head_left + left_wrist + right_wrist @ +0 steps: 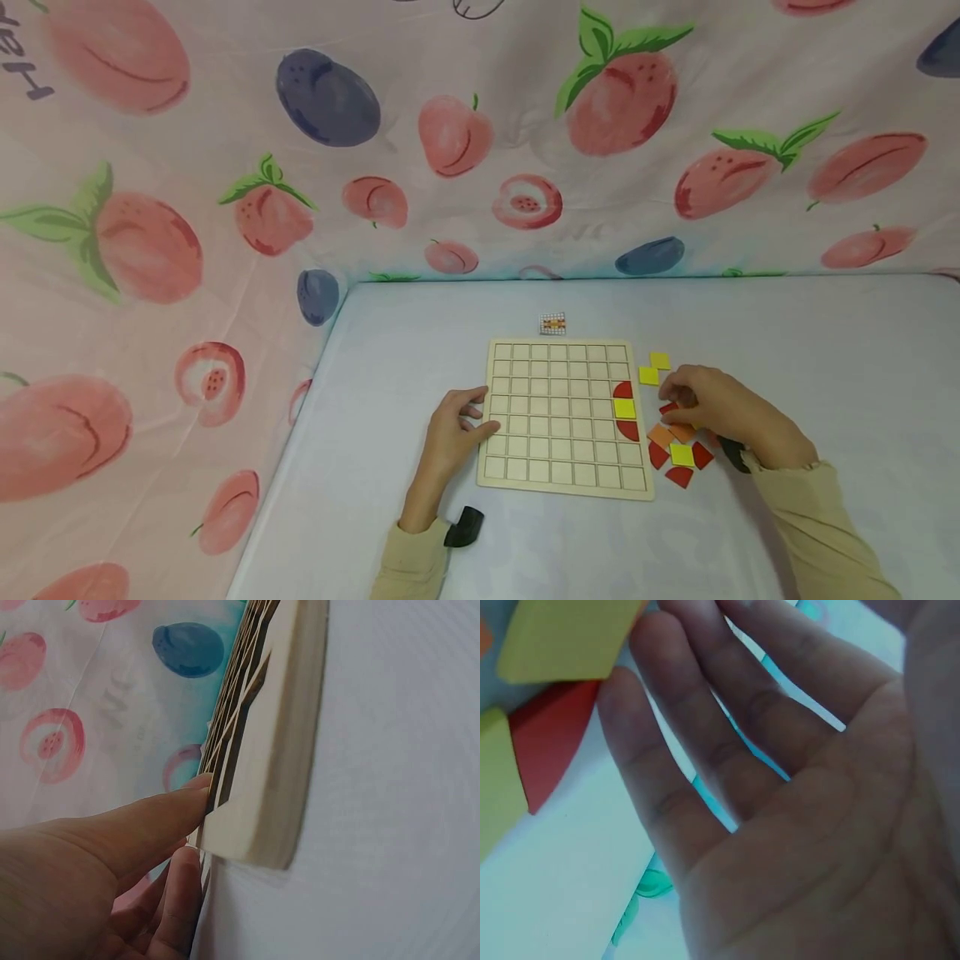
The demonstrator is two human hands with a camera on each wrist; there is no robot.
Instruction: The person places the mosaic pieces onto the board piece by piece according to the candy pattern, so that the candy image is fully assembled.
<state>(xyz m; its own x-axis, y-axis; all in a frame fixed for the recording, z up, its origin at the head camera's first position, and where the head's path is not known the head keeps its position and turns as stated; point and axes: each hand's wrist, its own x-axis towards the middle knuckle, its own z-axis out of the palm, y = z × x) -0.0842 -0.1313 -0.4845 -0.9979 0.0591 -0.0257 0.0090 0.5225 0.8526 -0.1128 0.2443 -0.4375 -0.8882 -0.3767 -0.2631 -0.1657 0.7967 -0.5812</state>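
Note:
A wooden grid board (558, 492) lies flat. In its rightmost column a yellow square (625, 408) sits between two red rounded pieces (623, 389). My left hand (450, 433) grips the board's left edge; in the left wrist view the thumb lies over the rim (277, 750) and the other fingers (180, 900) bend beside it. Over the loose pieces right of the board hovers my right hand (720, 404), fingertips close to a red piece (668, 408). The right wrist view has its fingers (682, 735) loosely extended near a yellow piece (562, 637) and a red one (555, 739); contact is unclear.
A small printed pattern card (552, 323) lies behind the board. Two yellow squares (659, 360) are by its upper right edge. Orange pieces (662, 436), a yellow square (682, 455) and red pieces (678, 477) lie lower down. Fruit-printed cloth (450, 217) stands behind and left.

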